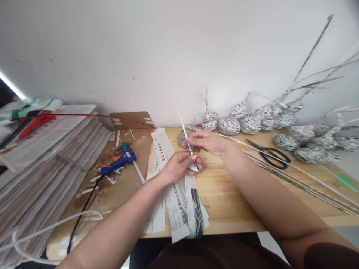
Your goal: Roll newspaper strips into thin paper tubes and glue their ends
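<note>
Head view: a pale wall [179,48] rises behind a wooden bench [224,198], the bench's left part covered by a brown, glue-stained board [123,198]. The bulkiest thing is the tall stack of paper [56,164] at the far left. Next come the woven paper gourds [251,123], most lined up near the wall, others clustered at the right. Loose newspaper strips [175,209] fan out below the hands, their near ends reaching the bench's front edge. A blue glue gun [117,164] lies on the board, black-handled scissors [261,150] lie before the gourds, and a grey lump [183,138] sits partly hidden behind the right hand.

Slimmest of all is the thin paper tube [183,127], held above the strips, slanting up and away to the left, its lower end still a flat white flap. The step in hand looks like rolling a strip into this tube; the move calls for an even twist, with the flap kept taut so the spiral stays tight.

Both forearms reach in from the near edge, the left angled inward from the lower left, the right from the lower right, and they meet near the middle. The left hand [179,166] is lower, its thumb and fingers closed on the tube's base and flap. The right hand [206,142] sits just above it, palm partly turned down, thumb and fingertips narrowed to a pinch on the shaft.
</note>
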The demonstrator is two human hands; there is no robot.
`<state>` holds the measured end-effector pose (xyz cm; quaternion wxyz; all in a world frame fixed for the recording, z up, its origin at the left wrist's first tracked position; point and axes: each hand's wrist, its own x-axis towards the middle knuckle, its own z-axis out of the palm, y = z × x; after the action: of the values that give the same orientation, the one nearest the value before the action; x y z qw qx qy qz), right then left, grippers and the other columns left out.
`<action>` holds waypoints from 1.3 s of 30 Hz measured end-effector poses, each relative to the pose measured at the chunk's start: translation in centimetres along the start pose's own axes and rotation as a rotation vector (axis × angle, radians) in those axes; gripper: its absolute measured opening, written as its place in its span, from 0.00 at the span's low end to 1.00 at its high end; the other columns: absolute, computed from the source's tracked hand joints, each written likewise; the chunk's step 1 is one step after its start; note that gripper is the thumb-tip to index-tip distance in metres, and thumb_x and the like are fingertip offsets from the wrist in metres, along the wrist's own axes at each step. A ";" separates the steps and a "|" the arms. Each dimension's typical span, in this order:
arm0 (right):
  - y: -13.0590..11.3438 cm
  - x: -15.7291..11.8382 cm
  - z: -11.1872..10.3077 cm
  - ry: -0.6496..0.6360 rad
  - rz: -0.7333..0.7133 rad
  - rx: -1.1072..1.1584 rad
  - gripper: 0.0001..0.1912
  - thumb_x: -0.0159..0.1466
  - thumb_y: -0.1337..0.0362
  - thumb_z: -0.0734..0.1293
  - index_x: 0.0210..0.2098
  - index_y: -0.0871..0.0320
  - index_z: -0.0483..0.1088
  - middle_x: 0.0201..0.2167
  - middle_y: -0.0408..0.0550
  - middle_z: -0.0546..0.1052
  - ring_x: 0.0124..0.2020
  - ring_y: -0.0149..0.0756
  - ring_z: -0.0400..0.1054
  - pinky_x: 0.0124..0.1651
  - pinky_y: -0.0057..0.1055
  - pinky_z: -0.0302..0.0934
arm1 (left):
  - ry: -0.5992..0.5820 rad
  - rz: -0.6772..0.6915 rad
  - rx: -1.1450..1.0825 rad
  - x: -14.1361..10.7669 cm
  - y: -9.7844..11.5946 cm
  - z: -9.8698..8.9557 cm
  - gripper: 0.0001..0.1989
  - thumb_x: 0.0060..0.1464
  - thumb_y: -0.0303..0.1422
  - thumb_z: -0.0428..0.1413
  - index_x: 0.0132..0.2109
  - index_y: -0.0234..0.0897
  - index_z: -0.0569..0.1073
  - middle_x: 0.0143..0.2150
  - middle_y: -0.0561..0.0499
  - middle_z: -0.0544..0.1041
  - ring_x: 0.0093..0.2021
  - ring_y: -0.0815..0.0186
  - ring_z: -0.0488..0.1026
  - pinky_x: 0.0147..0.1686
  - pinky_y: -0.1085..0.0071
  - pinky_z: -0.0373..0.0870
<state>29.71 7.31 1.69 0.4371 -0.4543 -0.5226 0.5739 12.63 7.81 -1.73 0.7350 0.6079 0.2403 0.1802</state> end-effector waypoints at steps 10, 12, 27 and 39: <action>0.3 0.2 0.5 -0.003 0.059 0.170 0.16 0.53 0.54 0.74 0.31 0.63 0.76 0.28 0.47 0.76 0.30 0.30 0.69 0.32 0.26 0.63 | -0.099 -0.022 -0.112 -0.2 -0.1 0.0 0.20 0.57 0.45 0.53 0.42 0.29 0.74 0.37 0.40 0.79 0.38 0.59 0.78 0.36 0.65 0.76; 0.3 0.3 0.6 -0.021 0.081 0.215 0.15 0.52 0.56 0.75 0.29 0.63 0.76 0.27 0.47 0.76 0.28 0.29 0.68 0.30 0.25 0.62 | -0.108 -0.021 -0.133 -0.2 -0.2 0.1 0.21 0.57 0.46 0.53 0.42 0.29 0.74 0.37 0.40 0.79 0.38 0.59 0.78 0.36 0.65 0.76; -0.5 -0.4 0.9 0.172 -0.082 -0.096 0.16 0.52 0.54 0.74 0.26 0.63 0.73 0.25 0.45 0.74 0.24 0.25 0.64 0.28 0.24 0.58 | -0.041 0.012 -0.050 -0.3 0.0 0.4 0.18 0.57 0.43 0.54 0.41 0.29 0.75 0.33 0.44 0.78 0.35 0.64 0.77 0.36 0.68 0.75; 0.5 0.1 1.2 -0.186 0.110 0.261 0.22 0.59 0.46 0.67 0.34 0.62 0.72 0.17 0.41 0.72 0.17 0.28 0.65 0.21 0.24 0.60 | -0.166 0.024 -0.332 -1.0 1.4 -0.4 0.16 0.57 0.40 0.55 0.41 0.29 0.74 0.34 0.41 0.80 0.37 0.58 0.79 0.35 0.64 0.78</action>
<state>28.45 7.16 1.20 0.4101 -0.3667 -0.4563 0.6994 11.62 7.90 -0.26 0.8404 0.4937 0.1383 0.1755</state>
